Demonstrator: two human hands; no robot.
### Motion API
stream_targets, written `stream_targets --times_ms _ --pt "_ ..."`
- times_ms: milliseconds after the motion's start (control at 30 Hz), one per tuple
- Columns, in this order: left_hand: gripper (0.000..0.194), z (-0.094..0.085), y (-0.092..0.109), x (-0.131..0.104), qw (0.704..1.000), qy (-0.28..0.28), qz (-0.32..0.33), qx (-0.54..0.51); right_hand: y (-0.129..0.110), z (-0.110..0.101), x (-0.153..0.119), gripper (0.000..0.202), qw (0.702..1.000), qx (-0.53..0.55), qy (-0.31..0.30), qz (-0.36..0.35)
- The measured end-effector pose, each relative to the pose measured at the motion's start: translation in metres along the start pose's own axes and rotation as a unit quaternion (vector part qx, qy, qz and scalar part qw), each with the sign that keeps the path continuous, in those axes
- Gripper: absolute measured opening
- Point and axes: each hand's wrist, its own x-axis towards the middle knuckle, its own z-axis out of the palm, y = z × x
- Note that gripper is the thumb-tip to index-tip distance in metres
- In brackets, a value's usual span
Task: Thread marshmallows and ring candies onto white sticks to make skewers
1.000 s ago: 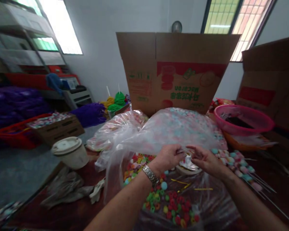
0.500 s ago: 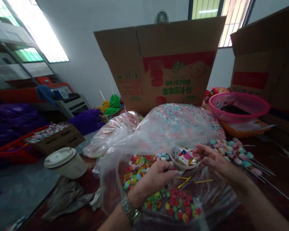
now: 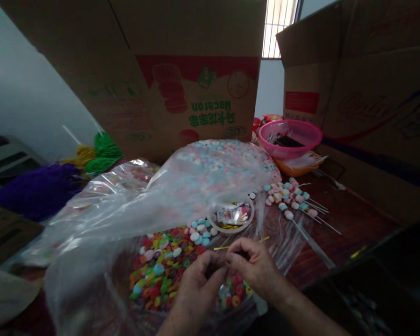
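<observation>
Candies (image 3: 236, 298) ring-shaped, red, green, yellow; left fingers (image 3: 215, 282), right fingers (image 3: 244, 244) curled, any pinch unclear.

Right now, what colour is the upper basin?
The upper basin is pink, best seen in the head view.

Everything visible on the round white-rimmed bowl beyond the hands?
The bowl is round and open-topped, with a pale, smooth rim that looks plastic. It seems to stand upright on clear plastic film; its base is hidden. Inside lie shiny silver printed packaging and gold strips. Blue and white candies lie close against its picture-left side, a bag of pastel candies behind it. Neither the left hand nor the right hand touches it.
</observation>
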Motion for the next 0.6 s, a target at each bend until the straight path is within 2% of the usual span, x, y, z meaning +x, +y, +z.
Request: stream_targets --times_ms 67,133,233,333,433,500,567,600 --pt "0.020 0.007 -0.003 0.001 0.999 -0.010 -0.029 -0.030 0.002 -0.004 -0.006 0.009 0.998 0.020 -0.045 0.030" --pt "0.020 0.011 -0.003 0.002 0.998 -0.044 -0.032 -0.032 0.004 -0.012 -0.009 0.007 0.997 -0.015 -0.072 0.025" --pt "0.018 0.015 0.002 0.002 0.996 -0.085 -0.010 -0.032 0.007 -0.022 -0.012 0.004 0.993 -0.116 -0.015 -0.034" --pt "0.019 0.025 0.002 0.000 0.997 -0.068 -0.007 -0.022 0.012 -0.025 -0.014 0.015 0.989 -0.141 0.030 -0.034" --pt "0.018 0.036 -0.004 -0.001 0.999 -0.033 -0.025 -0.022 0.022 -0.022 -0.018 0.029 0.988 -0.148 0.029 -0.016" --pt "0.023 0.039 -0.010 -0.001 0.999 -0.040 -0.013 -0.016 0.028 -0.027 -0.019 0.041 0.983 -0.181 0.015 -0.011" --pt "0.026 0.037 -0.013 0.000 0.998 -0.052 0.020 0.019 0.029 -0.049 -0.013 0.052 0.963 -0.266 0.050 0.004" --pt "0.028 0.034 -0.014 0.000 0.997 -0.053 0.042 0.039 0.028 -0.069 -0.007 0.055 0.942 -0.322 0.093 0.012"
